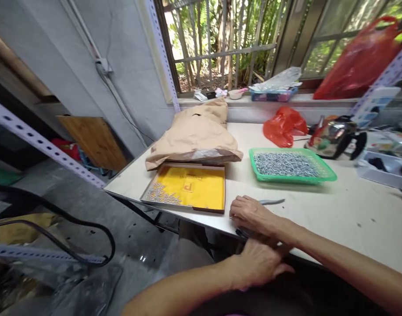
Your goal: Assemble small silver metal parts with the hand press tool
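My right hand (250,215) is at the table's front edge with its fingers bent and pressed together. A small dark object (242,232) shows just under it, too little of it visible to name. Below my right wrist, my left hand (260,263) is off the edge, thumb and a finger apart, its other fingers partly hidden. Left of my right hand lies a shallow box (225,193) with a yellow lining (201,184) and a scatter of small metal pins (161,194). A grey, slim curved tool (272,202) lies just beyond my right hand.
A green plastic basket (296,179) full of small metal pieces (283,163) stands farther back. Behind the box lies a large brown paper sack (197,136). A red plastic bag (283,127), a shiny kettle (335,136) and a white bin (383,173) stand at the back right.
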The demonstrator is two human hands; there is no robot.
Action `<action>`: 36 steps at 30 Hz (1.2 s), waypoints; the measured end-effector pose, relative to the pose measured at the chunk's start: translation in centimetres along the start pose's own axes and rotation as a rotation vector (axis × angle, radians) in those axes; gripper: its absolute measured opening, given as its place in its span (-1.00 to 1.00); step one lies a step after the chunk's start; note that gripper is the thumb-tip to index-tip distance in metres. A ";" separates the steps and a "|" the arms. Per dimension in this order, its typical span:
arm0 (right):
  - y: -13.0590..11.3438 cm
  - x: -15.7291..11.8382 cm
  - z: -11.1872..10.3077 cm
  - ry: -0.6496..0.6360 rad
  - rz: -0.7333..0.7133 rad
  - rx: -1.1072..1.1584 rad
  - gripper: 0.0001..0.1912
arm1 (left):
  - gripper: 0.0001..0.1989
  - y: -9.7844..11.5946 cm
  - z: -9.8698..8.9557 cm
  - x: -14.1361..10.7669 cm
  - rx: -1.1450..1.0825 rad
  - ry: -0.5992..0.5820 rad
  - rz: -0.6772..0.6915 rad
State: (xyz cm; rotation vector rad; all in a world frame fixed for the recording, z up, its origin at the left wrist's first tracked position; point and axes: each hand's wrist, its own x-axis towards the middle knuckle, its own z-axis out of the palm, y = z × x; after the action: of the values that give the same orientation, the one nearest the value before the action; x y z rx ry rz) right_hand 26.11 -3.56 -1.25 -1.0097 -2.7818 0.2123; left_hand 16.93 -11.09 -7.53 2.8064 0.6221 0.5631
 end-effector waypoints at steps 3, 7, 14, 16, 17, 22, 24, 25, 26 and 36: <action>2.0 -0.7 -3.1 0.323 0.174 0.111 -0.83 | -0.59 -1.8 -3.1 -1.1 0.078 0.060 -0.030; 7.7 -2.7 -8.1 0.572 0.366 -0.012 -0.78 | -0.74 -7.6 -10.6 -4.4 0.228 0.127 -0.525; 12.2 -6.0 -7.0 0.449 0.457 -0.142 -0.56 | -0.71 -16.4 -19.4 -10.2 0.474 -0.126 -1.065; 10.1 -6.5 -5.7 0.421 0.424 -0.092 -0.57 | -0.74 -17.2 -19.2 -10.8 0.458 -0.163 -1.076; 8.7 -6.7 -5.1 0.391 0.400 -0.055 -0.57 | -0.75 -17.4 -18.9 -10.9 0.455 -0.177 -1.084; 2.6 -8.6 -2.8 0.128 0.352 0.074 -0.65 | -0.80 -18.2 -18.5 -10.6 0.448 -0.212 -1.083; 1.1 -9.4 -2.2 0.008 0.383 0.059 -0.68 | -0.81 -18.2 -19.0 -10.2 0.436 -0.226 -1.050; 0.6 -9.8 -2.1 -0.049 0.404 0.046 -0.70 | -0.81 -18.1 -19.2 -9.8 0.427 -0.209 -1.028; 0.3 -10.0 -1.9 -0.097 0.425 0.034 -0.72 | -0.81 -17.9 -19.3 -9.4 0.406 -0.169 -1.007; 1.6 -10.4 -0.1 -0.145 0.518 -0.085 -0.81 | -0.62 -6.3 -12.3 -0.7 -0.876 0.085 -1.092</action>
State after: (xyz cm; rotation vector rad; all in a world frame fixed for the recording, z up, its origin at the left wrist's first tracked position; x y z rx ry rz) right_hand 35.02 -9.06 -2.70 -1.7900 -2.6078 0.2409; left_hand 9.01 -4.28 1.61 1.3509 1.3410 0.5090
